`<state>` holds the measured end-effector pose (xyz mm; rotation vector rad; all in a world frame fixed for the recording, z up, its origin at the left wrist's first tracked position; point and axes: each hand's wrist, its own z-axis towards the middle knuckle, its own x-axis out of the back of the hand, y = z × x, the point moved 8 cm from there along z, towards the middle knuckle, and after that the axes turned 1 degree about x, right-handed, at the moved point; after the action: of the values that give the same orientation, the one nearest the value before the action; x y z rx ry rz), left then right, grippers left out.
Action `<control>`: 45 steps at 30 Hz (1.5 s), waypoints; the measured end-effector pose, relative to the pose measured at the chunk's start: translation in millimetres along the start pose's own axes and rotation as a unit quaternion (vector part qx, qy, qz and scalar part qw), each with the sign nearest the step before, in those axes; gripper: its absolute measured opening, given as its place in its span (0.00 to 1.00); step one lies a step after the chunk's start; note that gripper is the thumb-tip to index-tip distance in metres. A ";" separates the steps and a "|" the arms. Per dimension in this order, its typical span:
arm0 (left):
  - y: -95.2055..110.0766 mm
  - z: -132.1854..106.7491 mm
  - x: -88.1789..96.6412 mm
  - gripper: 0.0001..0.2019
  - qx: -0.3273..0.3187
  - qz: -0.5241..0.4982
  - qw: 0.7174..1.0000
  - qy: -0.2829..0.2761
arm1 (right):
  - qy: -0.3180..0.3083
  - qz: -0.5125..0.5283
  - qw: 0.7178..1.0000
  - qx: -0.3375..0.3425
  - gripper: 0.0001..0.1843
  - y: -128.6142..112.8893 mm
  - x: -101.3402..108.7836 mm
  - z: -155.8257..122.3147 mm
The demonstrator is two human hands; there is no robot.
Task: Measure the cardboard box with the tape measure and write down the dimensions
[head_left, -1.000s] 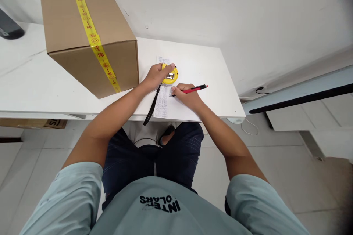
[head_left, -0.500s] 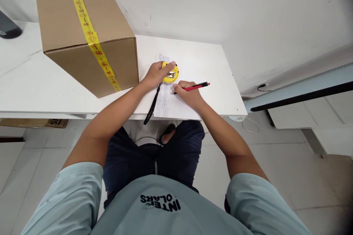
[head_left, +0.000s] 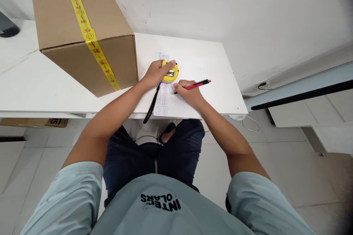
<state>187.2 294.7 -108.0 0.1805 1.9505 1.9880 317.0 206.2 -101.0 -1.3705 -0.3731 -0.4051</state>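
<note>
A yellow tape measure (head_left: 172, 75) is gripped in my left hand (head_left: 156, 73), thumb across its top, above the upper part of a sheet of paper (head_left: 180, 108). From the tape measure a black wrist strap (head_left: 151, 107) hangs down past the table's front edge. My right hand (head_left: 191, 93) is closed around a red and black pen (head_left: 198, 85), whose tip points down-left at the sheet. Dense handwriting fills the paper's left side. Both hands partly cover the sheet, and whether the pen tip touches it I cannot tell.
A large cardboard box (head_left: 113, 58) with yellow printed tape stands on the white table (head_left: 212, 62), left of my hands. The wall (head_left: 187, 3) rises behind. A dark object (head_left: 8, 25) sits at the far left. My legs are below the front edge.
The view has shifted slightly, so the box appears a little higher and further left. Both hands keep their holds on the tape measure and pen, with barely any movement.
</note>
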 end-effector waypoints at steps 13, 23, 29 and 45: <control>1.2 -1.3 -0.8 0.22 -0.001 -0.001 1.000 -0.006 | 0.030 0.003 1.000 0.002 0.26 -0.3 5.3 -1.5; 3.2 -4.1 -1.8 0.20 0.009 0.006 1.000 -0.007 | 0.019 0.007 1.000 0.002 0.22 -1.9 3.5 -0.7; 2.0 -2.7 -1.4 0.18 0.001 0.031 0.999 -0.013 | 0.040 0.015 0.999 0.008 0.23 -2.1 6.5 -2.3; 3.6 -5.4 0.4 0.21 0.001 0.063 0.998 -0.004 | 0.032 0.013 0.999 0.012 0.25 -5.2 6.2 -5.0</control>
<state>184.5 289.7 -104.8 0.3184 1.9796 2.0600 320.0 200.1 -94.3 -1.3351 -0.3055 -0.4208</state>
